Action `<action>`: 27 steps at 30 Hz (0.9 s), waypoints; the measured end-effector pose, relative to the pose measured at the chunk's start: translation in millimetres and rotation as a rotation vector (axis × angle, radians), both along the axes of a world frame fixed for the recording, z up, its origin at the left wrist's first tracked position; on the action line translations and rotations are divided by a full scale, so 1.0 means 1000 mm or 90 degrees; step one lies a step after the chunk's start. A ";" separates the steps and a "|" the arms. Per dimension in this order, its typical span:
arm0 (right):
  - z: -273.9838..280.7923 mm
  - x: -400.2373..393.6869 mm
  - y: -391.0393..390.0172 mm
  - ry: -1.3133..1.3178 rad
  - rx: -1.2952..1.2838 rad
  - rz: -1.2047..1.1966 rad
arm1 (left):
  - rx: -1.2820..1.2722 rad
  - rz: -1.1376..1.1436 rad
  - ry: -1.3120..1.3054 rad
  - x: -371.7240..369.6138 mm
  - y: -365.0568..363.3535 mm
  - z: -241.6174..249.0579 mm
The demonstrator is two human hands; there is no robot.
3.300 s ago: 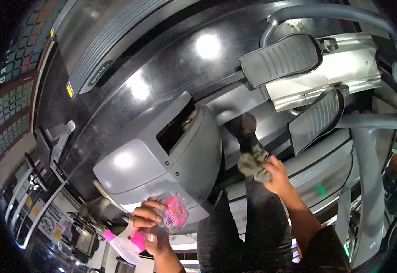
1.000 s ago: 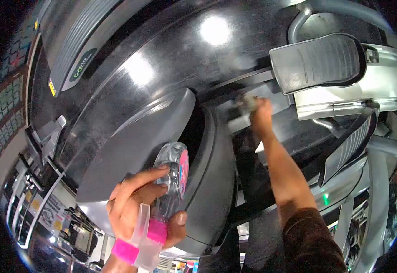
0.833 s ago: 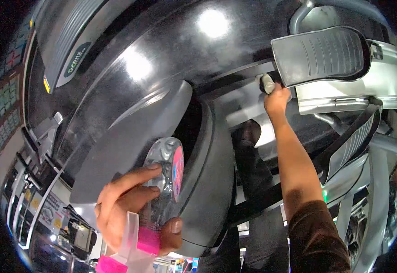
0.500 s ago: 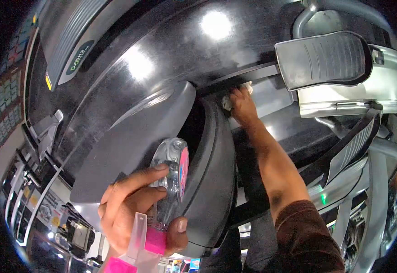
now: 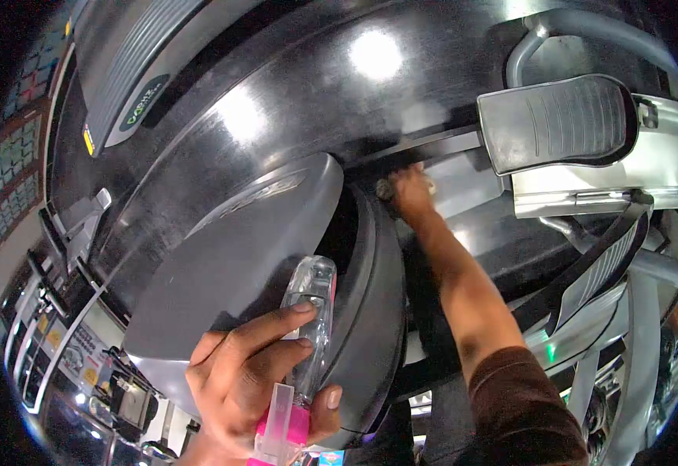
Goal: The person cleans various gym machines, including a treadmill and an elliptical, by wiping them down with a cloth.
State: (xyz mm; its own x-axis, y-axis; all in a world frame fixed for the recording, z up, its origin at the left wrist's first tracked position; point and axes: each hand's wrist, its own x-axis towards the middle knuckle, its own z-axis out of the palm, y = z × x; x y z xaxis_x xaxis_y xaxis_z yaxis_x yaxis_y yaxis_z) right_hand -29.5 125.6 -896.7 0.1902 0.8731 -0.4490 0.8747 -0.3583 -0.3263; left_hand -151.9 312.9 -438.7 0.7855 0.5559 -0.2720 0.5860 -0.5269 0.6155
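Observation:
My left hand (image 5: 253, 380) is wrapped round a clear spray bottle (image 5: 315, 299) in the lower middle of the head view. Its rounded base points up and its pink-collared spray head (image 5: 288, 423) points down, with some clear liquid inside. Farther forward, my right hand (image 5: 413, 194) presses a crumpled pale cloth (image 5: 385, 189) against the grey metal frame of an exercise machine. Only bits of the cloth show beside the fingers, and the fingers are slightly blurred. The machine's dark grey housing (image 5: 230, 256) stands left of my right hand, behind the bottle.
A ribbed foot pedal (image 5: 560, 124) juts out at upper right above a silver rail (image 5: 611, 175). A second pedal (image 5: 599, 260) is lower right. Grey tubes run along the right edge. Another machine's ribbed cover (image 5: 141, 70) is at upper left. The floor is shiny and dark.
The bottle and my left hand have moved right and down, and the bottle's pink label has turned mostly out of sight. My right hand and the cloth have shifted slightly along the frame.

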 end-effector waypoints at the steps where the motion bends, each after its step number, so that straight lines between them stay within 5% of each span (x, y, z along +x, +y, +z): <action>1: -0.011 -0.002 0.002 0.070 -0.019 -0.072 | -0.014 -0.009 0.015 -0.001 0.001 0.002; 4: -0.011 0.001 0.009 0.195 -0.080 -0.075 | -0.055 -0.026 0.055 -0.004 0.002 0.009; 6: 0.056 0.044 0.022 0.146 -0.108 0.207 | -0.067 -0.022 0.064 -0.001 0.004 0.010; 9: 0.075 0.087 0.000 0.113 -0.193 0.010 | -0.018 -0.020 0.031 0.000 0.000 0.004; 11: 0.068 0.122 -0.021 -0.065 -0.100 0.187 | -0.023 -0.027 0.047 0.001 0.001 0.007; 14: 0.082 0.135 -0.022 0.060 -0.127 -0.234 | -0.026 -0.021 0.047 0.003 0.002 0.005; 17: 0.032 0.092 -0.023 -0.101 -0.157 -0.174 | -0.015 -0.017 0.044 0.001 -0.001 0.003; 19: 0.045 0.035 0.005 -0.203 -0.205 0.013 | -0.016 -0.018 0.034 0.000 -0.002 0.002; 22: 0.035 0.007 0.023 0.092 -0.181 -0.165 | -0.031 -0.020 0.035 -0.003 0.002 0.005; 24: 0.078 0.022 0.038 0.163 -0.263 -0.024 | -0.039 -0.026 0.049 -0.001 0.003 0.006; 27: 0.080 0.043 0.017 0.045 -0.199 0.253 | -0.007 0.002 0.024 0.002 0.002 0.003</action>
State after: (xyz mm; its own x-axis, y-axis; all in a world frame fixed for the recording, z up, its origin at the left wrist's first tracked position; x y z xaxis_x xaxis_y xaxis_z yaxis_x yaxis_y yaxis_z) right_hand 13.3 142.7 -816.7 -0.1695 0.6937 -0.7000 0.9432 -0.0918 -0.3193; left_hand -149.6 314.9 -435.6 0.7725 0.5556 -0.3074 0.6109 -0.5180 0.5988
